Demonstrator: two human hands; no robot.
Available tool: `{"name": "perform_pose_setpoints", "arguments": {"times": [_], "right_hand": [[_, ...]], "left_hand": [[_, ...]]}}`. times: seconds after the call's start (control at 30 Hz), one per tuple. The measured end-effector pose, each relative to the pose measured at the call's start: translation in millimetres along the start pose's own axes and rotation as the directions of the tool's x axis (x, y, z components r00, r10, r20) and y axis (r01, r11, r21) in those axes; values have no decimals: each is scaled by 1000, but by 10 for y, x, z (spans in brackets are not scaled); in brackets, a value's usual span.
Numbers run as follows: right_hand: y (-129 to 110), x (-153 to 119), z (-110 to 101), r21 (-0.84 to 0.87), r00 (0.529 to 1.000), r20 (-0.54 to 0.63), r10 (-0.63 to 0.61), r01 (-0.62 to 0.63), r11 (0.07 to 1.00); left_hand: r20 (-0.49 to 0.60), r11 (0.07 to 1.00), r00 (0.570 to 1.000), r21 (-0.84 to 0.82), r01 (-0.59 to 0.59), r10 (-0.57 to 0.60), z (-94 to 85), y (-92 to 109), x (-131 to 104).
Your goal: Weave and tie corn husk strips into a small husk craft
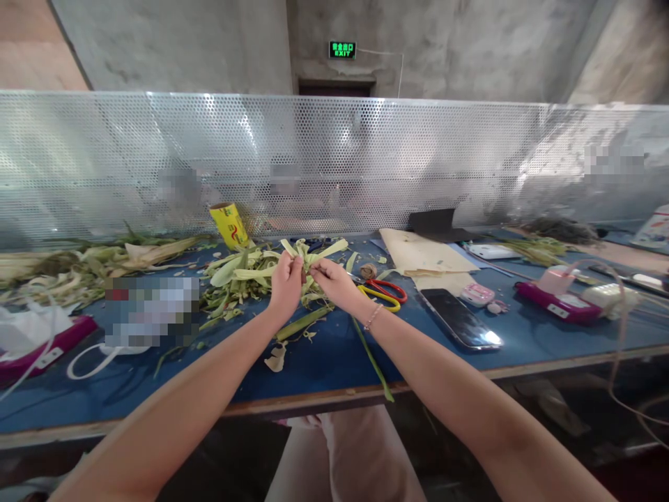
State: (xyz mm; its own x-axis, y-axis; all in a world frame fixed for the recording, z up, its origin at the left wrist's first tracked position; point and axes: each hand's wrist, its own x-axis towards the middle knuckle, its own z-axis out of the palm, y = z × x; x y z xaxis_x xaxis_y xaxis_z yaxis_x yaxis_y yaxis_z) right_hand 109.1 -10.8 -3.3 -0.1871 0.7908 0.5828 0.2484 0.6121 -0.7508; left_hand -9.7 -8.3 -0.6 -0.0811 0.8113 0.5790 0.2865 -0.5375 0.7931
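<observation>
My hands: a pair, bare, nearly together above the middle of the bench [334, 366]. Left hand [287, 280]: fingers and thumb closed on a bundle of pale green leaf strips [303, 256]. Right hand [337, 282]: fingertips pinching the same bundle from its other side; a thin bracelet [373, 317] at the wrist.

Bundle: raised at the bench's centre, its strip ends fanning out above my fingers.

Beneath and to the left: one heap of green leaf strips [235, 279]. Behind it: one yellow cylinder [228, 224], tilted, near the perforated metal screen [345, 160].

Beside my right hand: one pair of scissors [389, 294], one handle red, one yellow; one small brown ball [368, 272] just beyond the handles.

Further right: brown paper sheets [426, 254]; one black phone [460, 318], lying flat; one pink case [477, 294] with a small charm; one magenta power strip [559, 303] with plugs in it.

Far left: a spread of drier leaves [94, 268]; a second magenta strip [49, 355].
</observation>
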Motion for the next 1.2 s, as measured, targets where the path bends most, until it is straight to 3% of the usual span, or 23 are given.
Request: {"name": "perform_pose_setpoints", "arguments": {"times": [0.2, 0.37, 0.5, 0.83, 1.2], "right_hand": [[-38, -7, 16, 192, 994, 73, 75, -88, 977], [-33, 0, 43, 375, 981, 115, 153, -186, 908], [-55, 4, 47, 464, 967, 163, 197, -251, 849], [-114, -11, 49, 522, 953, 194, 234, -303, 798], [-140, -29, 15, 493, 950, 221, 220, -304, 815]], "left_hand": [[-91, 995, 996, -101, 2, -12, 13, -13, 17], [-30, 939, 990, -323, 120, -137, 63, -25, 19], [-17, 898, 988, -419, 132, -153, 87, 1, 15], [-41, 902, 986, -410, 131, -162, 75, 59, 26], [-33, 923, 993, -374, 93, -114, 46, 31, 43]]}}
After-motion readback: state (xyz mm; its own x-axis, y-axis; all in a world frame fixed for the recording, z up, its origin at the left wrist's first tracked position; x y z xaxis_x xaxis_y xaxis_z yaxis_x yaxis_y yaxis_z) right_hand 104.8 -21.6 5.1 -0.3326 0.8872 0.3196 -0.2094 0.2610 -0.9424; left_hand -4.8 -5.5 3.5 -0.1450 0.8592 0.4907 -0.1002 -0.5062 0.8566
